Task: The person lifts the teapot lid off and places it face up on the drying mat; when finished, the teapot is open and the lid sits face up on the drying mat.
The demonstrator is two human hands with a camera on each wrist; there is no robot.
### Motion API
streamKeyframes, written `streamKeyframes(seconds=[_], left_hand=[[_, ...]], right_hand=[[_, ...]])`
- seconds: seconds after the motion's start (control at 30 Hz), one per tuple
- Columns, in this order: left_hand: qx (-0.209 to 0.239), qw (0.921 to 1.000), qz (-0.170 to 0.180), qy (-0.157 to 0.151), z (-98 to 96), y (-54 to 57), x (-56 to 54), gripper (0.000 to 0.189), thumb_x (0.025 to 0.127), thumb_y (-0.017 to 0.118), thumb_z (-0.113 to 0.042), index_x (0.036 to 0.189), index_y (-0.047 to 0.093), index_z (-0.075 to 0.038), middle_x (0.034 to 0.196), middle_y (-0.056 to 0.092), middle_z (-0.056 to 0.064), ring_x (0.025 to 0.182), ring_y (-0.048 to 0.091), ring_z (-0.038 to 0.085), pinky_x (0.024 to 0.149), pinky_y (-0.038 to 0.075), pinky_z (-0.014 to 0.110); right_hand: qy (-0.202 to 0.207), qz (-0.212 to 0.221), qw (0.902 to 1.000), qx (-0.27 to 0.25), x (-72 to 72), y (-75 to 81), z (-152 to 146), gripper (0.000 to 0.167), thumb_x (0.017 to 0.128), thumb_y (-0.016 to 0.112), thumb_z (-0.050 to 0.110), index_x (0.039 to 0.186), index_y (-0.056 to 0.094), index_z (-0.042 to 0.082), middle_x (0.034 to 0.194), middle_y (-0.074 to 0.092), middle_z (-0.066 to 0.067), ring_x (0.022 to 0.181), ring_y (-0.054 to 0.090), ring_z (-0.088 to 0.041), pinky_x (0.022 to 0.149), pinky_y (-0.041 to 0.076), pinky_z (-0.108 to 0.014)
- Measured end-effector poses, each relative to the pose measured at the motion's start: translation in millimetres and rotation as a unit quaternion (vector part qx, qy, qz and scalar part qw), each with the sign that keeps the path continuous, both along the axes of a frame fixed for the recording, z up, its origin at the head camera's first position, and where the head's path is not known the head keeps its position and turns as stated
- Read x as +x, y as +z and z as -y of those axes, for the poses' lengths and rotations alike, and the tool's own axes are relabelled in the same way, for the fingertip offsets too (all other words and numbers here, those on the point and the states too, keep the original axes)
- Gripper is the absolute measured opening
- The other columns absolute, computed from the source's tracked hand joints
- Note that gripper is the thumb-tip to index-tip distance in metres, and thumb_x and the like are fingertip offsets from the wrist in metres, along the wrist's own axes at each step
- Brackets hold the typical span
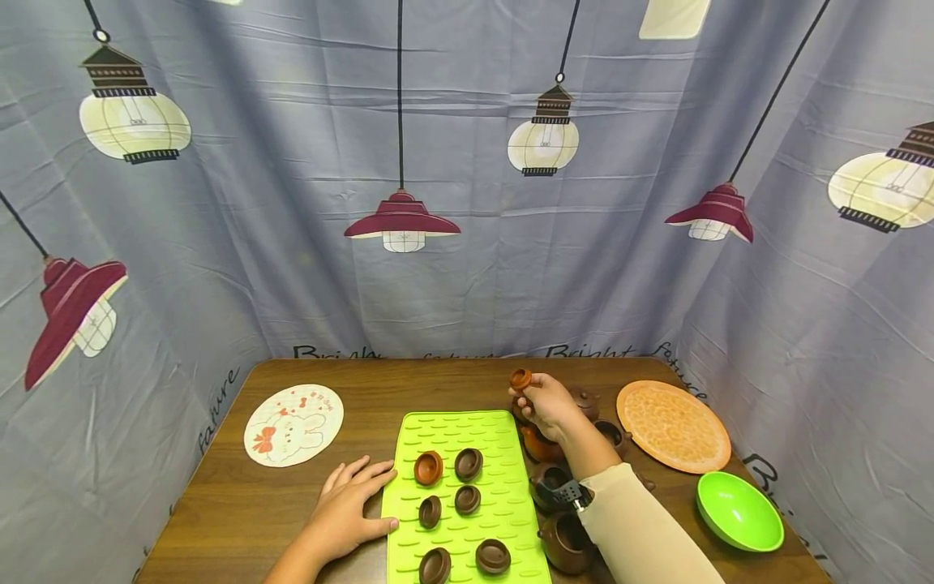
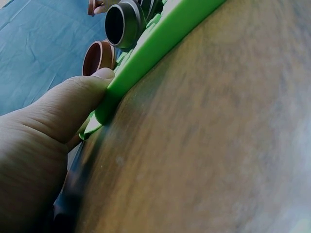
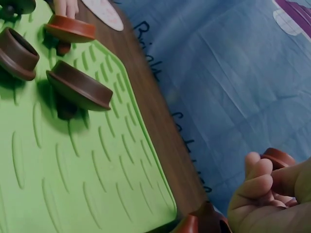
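Note:
My right hand [image 1: 546,405] pinches a small reddish-brown teapot lid [image 1: 520,379], held up over the far end of a row of clay teapots. In the right wrist view the same lid [image 3: 279,158] shows behind the curled fingers. My left hand [image 1: 350,507] lies spread on the table, its fingertips and thumb at the left edge of a green ribbed mat [image 1: 503,487]. Several lids lie on that mat, inner side up, among them an orange-brown lid [image 1: 428,468] and a dark brown lid [image 1: 469,463]. The left wrist view has the thumb [image 2: 73,97] right at the mat's edge.
Right of the mat, partly under the right arm, stand several teapots, including an orange one [image 1: 540,444] and a brown one [image 1: 567,543]. Farther right are an orange round mat [image 1: 673,426] and a green bowl [image 1: 739,513]. A white round rabbit mat [image 1: 293,426] lies back left.

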State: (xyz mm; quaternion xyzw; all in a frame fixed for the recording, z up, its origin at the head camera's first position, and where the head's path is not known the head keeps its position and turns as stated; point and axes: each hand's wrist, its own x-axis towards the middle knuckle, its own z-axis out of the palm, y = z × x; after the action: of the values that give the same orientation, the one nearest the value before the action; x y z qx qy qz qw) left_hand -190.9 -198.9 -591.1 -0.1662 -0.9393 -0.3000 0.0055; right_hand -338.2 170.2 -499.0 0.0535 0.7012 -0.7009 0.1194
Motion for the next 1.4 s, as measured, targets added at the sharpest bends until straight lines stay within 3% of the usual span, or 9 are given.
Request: streamKeyframes(seconds=[0.2,0.37,0.63,0.9,1.07,1.27,1.4], left_hand=[[0.003,1.0,0.001,0.001,-0.7,-0.2,0.6,0.08,0.082,0.081,-0.062,0.147,0.063,-0.019,0.159,0.051,-0.006,0.155,0.033,0.039,0.126,0.007,0.066],[0.004,1.0,0.001,0.0,-1.2,-0.7,0.6,0.08,0.082,0.081,-0.062,0.147,0.063,-0.02,0.16,0.051,-0.006,0.155,0.032,0.039,0.126,0.007,0.066],[0.005,1.0,-0.001,0.002,-1.0,-1.1,0.0,0.079,0.082,0.081,-0.062,0.147,0.063,-0.021,0.159,0.051,-0.007,0.155,0.032,0.038,0.126,0.006,0.065],[0.006,1.0,0.001,0.003,0.2,-0.2,0.9,0.079,0.082,0.082,-0.061,0.147,0.063,-0.02,0.16,0.051,-0.006,0.155,0.032,0.038,0.126,0.006,0.066],[0.002,1.0,-0.003,0.004,0.1,0.1,0.2,0.079,0.082,0.082,-0.06,0.146,0.063,-0.02,0.159,0.052,-0.006,0.155,0.033,0.038,0.126,0.007,0.066],[0.002,1.0,0.005,0.002,0.0,-1.1,0.3,0.08,0.082,0.081,-0.062,0.147,0.062,-0.02,0.16,0.051,-0.006,0.155,0.032,0.038,0.125,0.007,0.066],[0.004,1.0,0.004,0.001,-0.2,-1.3,-0.1,0.08,0.083,0.08,-0.062,0.148,0.062,-0.02,0.16,0.051,-0.006,0.155,0.032,0.038,0.126,0.007,0.066]], right_hand=[[0.0,-0.003,0.9992,-0.04,0.9,-1.8,10.7,0.033,0.111,0.044,0.003,0.144,0.045,0.002,0.119,0.064,-0.019,0.071,0.051,-0.007,0.056,0.044,-0.016],[0.018,-0.011,0.999,-0.04,3.3,-3.2,21.5,0.033,0.11,0.044,0.002,0.142,0.049,0.006,0.123,0.063,-0.021,0.071,0.051,-0.008,0.057,0.044,-0.016],[0.054,-0.031,0.9968,-0.049,14.0,-1.9,46.6,0.03,0.11,0.046,0.002,0.14,0.049,0.006,0.109,0.067,-0.011,0.072,0.051,-0.009,0.056,0.045,-0.017],[0.109,-0.037,0.9932,-0.02,26.6,-15.8,80.6,0.022,0.112,0.049,0.012,0.133,0.05,0.006,0.118,0.067,-0.021,0.071,0.05,-0.009,0.058,0.046,-0.018],[0.134,-0.048,0.9899,-0.002,30.1,-15.8,98.3,0.022,0.111,0.053,0.017,0.13,0.051,0.005,0.114,0.067,-0.023,0.072,0.051,-0.012,0.062,0.046,-0.023],[0.153,-0.06,0.985,0.054,36.1,-22.5,114.6,0.018,0.111,0.047,0.005,0.127,0.054,0.003,0.11,0.069,-0.023,0.078,0.058,-0.021,0.069,0.052,-0.032],[0.153,-0.061,0.9801,0.111,38.7,-30.1,119.8,0.022,0.108,0.044,-0.002,0.125,0.056,0.004,0.105,0.072,-0.019,0.077,0.062,-0.026,0.063,0.05,-0.031]])
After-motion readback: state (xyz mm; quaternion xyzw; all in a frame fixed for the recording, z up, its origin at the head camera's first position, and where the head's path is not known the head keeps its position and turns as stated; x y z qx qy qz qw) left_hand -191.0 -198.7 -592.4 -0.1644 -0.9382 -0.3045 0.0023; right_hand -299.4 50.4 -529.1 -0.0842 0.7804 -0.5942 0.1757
